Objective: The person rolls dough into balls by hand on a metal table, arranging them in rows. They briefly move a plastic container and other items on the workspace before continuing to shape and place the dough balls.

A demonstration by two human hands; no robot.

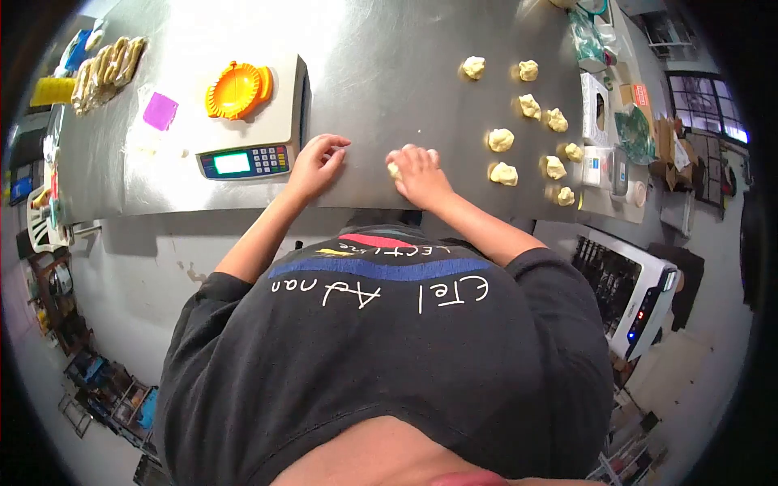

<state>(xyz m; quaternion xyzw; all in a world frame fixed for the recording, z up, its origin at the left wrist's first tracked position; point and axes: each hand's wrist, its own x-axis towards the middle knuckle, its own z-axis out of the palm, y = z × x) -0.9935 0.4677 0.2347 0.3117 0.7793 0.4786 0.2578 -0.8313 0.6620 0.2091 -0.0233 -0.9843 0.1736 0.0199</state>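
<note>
My right hand [423, 176] lies palm down on the metal table, fingers cupped over a small piece of dough [394, 171]. Only the dough's left edge shows; the hand covers the rest. To its left, my left hand [319, 168] rests at the table's near side beside the scale, loosely curled, thumb and fingers apart and nothing between them. Several pale, lumpy dough balls [502, 140] sit spaced out on the right part of the table.
A digital scale [279, 97] with a lit green display carries an orange dumpling mould [233, 93]. Left of it lies a purple square [160, 111], with bagged brownish sticks [109, 71] farther back. Boxes and a clear container [620, 172] line the right edge.
</note>
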